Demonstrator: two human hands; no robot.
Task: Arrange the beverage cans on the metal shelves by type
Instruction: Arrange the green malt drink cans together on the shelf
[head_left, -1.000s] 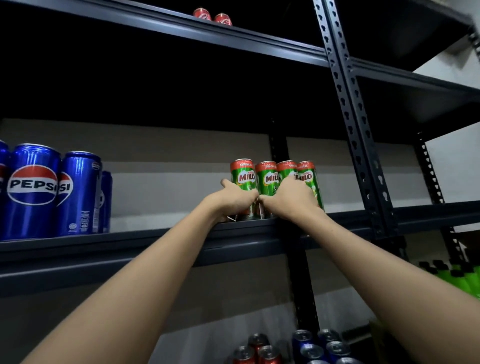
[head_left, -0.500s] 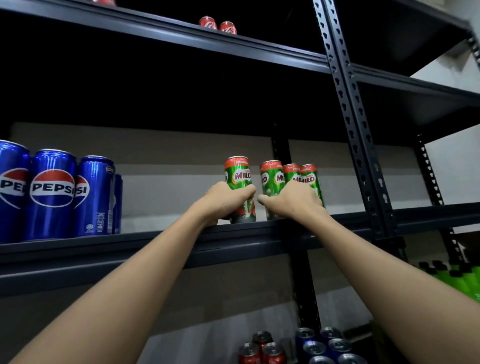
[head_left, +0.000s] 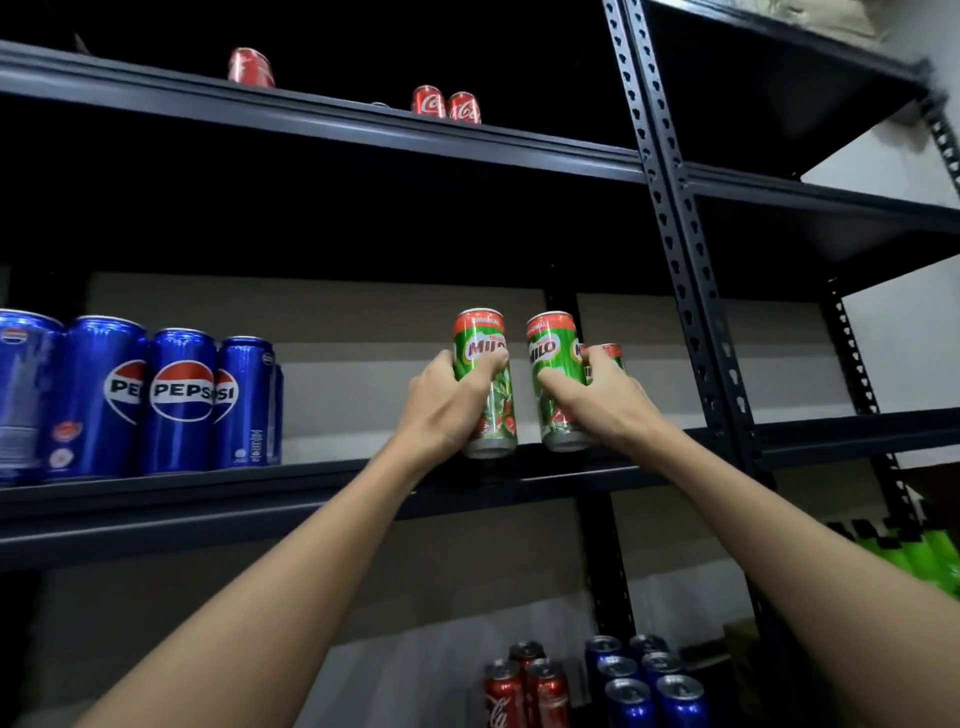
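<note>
Both arms are reaching up to the middle shelf (head_left: 332, 483) of the dark metal rack. The left hand (head_left: 447, 405) is wrapping its fingers and thumb around a green Milo can (head_left: 485, 382), which is standing upright near the shelf's front edge. Just beside it, with a narrow gap between, the right hand (head_left: 597, 400) is gripping a second Milo can (head_left: 556, 379), also upright. A third Milo can (head_left: 608, 356) is peeking out behind the right hand, mostly hidden.

Well apart to the left on the same shelf, a row of blue Pepsi cans (head_left: 182, 400) is standing side by side. On the top shelf (head_left: 311, 117), three red Coca-Cola cans (head_left: 447, 104) are showing above the edge. Down below, red Coca-Cola cans (head_left: 524, 686) and blue cans (head_left: 649, 680) are sitting in two touching clusters, and green bottles (head_left: 914, 551) are lining the lower right.
</note>
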